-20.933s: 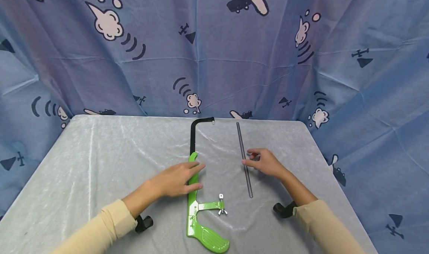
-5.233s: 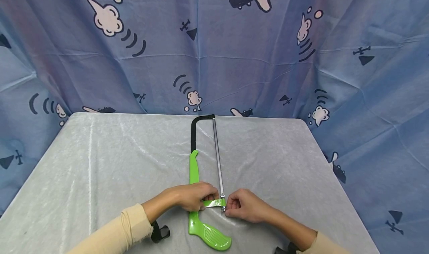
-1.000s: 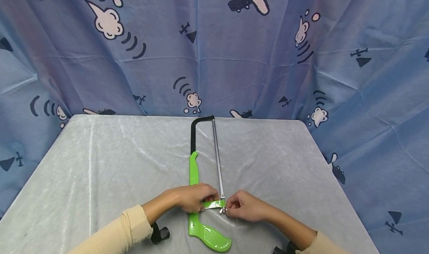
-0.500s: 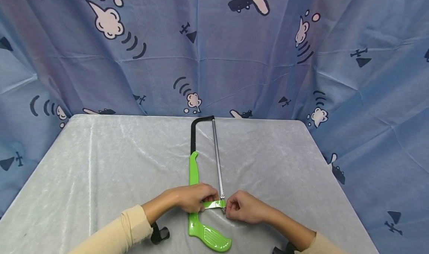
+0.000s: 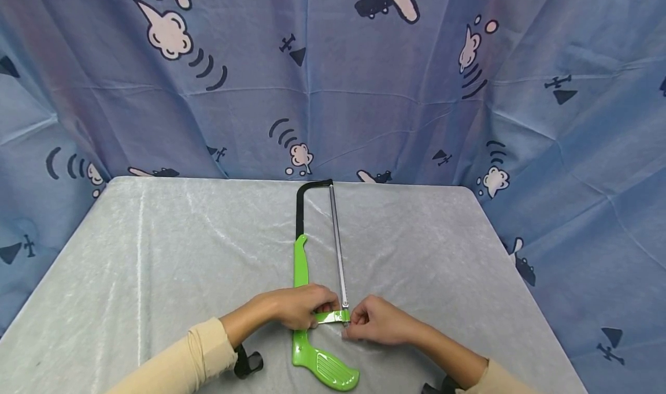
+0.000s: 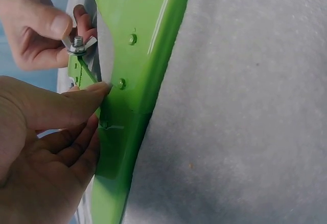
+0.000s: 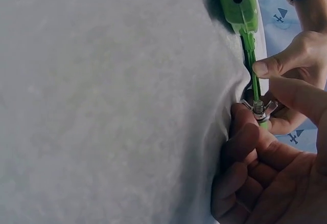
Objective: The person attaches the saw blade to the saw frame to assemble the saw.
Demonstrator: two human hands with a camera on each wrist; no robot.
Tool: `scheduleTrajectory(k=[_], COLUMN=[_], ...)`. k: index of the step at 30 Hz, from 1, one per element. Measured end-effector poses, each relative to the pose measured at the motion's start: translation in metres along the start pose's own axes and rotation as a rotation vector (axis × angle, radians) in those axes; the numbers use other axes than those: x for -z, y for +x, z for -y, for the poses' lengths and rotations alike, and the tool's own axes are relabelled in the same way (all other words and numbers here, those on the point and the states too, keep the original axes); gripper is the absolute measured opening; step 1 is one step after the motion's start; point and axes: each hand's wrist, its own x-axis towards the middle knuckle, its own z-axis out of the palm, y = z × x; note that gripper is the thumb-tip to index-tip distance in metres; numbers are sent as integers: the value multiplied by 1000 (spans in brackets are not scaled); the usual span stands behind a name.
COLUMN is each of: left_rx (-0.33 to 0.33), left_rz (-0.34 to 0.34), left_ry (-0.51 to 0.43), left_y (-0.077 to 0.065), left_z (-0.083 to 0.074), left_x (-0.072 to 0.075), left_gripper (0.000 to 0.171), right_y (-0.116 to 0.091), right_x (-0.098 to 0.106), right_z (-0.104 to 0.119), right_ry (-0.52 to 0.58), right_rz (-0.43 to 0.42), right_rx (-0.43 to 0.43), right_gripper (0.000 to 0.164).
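Note:
A hacksaw with a green handle [image 5: 326,366] and a black front frame [image 5: 300,209] lies on the table. Its thin grey blade [image 5: 339,249] runs from the frame's far tip to the short green arm [image 5: 333,316]. My left hand [image 5: 307,304] pinches that arm between thumb and fingers, close to the handle. At the arm's end, my right hand [image 5: 382,322] has thumb and fingers around a silver wing nut [image 6: 77,49] on a threaded bolt. Both wrist views show the nut; the right wrist view has my fingertips [image 7: 242,114] right beside its wings.
A pale grey velvety cloth [image 5: 218,238] covers the table. Behind it and along both sides hangs a blue curtain [image 5: 333,82] printed with planes and clouds. Black camera mounts [image 5: 248,364] sit at the wrists.
The blade, lying loose at the right much earlier, now spans the saw frame. Over the last second my right thumb has shifted left across the wing nut; my left hand stays put.

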Motion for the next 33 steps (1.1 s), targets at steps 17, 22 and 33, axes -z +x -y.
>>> scheduleTrajectory(k=[17,22,33], left_rx=[-6,6,7], left_rz=[-9,-4,2], left_ry=[-27,-30,-20], left_y=[-1,-1,0], left_z=[-1,-1,-2], left_x=[-1,-1,0], left_gripper=[42,42,42], right_y=[1,2,-3], right_x=[-1,1,8], right_z=[4,0,-5], right_ry=[-11,-9,42], right_rz=[-21,-6,2], right_rx=[-3,-9,-1], right_gripper=[37,35,14])
